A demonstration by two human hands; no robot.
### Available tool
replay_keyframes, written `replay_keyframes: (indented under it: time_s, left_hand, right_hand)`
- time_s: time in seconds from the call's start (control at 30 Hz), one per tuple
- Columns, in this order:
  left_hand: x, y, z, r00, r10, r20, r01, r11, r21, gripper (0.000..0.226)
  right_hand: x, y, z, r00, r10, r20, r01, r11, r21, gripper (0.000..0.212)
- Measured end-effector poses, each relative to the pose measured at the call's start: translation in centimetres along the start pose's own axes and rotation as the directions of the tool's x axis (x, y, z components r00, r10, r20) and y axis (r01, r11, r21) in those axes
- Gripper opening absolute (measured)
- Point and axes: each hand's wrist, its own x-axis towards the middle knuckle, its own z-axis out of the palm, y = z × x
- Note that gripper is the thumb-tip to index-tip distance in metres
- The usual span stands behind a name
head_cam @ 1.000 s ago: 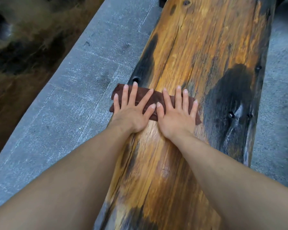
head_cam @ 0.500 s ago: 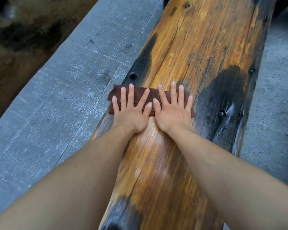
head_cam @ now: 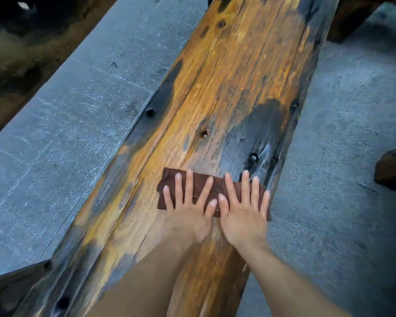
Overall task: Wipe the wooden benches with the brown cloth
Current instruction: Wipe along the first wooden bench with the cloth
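Bench: a long, weathered orange-brown wooden bench with black stained patches runs from the near left to the far right, its top scarred with cracks and small round holes.
Cloth: a dark brown cloth folded into a flat strip lies across the bench top, toward the bench's right edge, just near of a large black patch; its right end reaches that edge.
Left hand: the left hand lies palm down on the left half of the cloth, fingers spread wide and straight, gripping nothing, only pressing flat.
Right hand: the right hand lies palm down on the right half of the cloth, fingers fanned out and straight too, holding nothing closed.
Hands together: they sit side by side, the thumbs nearly touching over the middle of the cloth; the heels of both palms rest on bare wood near of the strip.
Arms: two bare forearms reach in from the near edge.
Ground: grey stone paving slabs lie to the left of the bench, and rough grey concrete floor to the right.
Right edge: a dark brown wooden piece shows partly, well apart from the bench.
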Motion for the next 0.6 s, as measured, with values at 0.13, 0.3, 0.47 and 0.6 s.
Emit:
replay_keyframes:
  time_s: [0.13, 0.3, 0.47, 0.6]
  left_hand:
    - [-2.0, 1.9, 1.1, 0.998, -0.003, 0.06, 0.0, 0.999, 0.039, 0.059]
    - [-3.1, 2.4, 1.4, 0.989, -0.013, 0.147, 0.011, 1.0, 0.016, 0.058]
    - [-2.6, 2.4, 1.3, 0.982, -0.013, 0.188, 0.018, 1.0, -0.025, 0.053]
    - [-2.5, 2.3, 1.4, 0.989, 0.008, 0.151, -0.004, 1.0, -0.023, 0.053]
  right_hand:
    - [-2.1, 1.9, 0.1, 0.999, 0.012, 0.053, -0.012, 1.0, 0.003, 0.053]
    - [-2.7, 2.7, -0.1, 0.994, -0.007, 0.109, 0.003, 0.999, 0.039, 0.052]
    - [-2.1, 2.8, -0.1, 0.986, -0.018, 0.166, 0.012, 0.999, 0.04, 0.051]
    - [-1.9, 2.9, -0.2, 0.986, -0.031, 0.162, 0.02, 0.997, 0.069, 0.052]
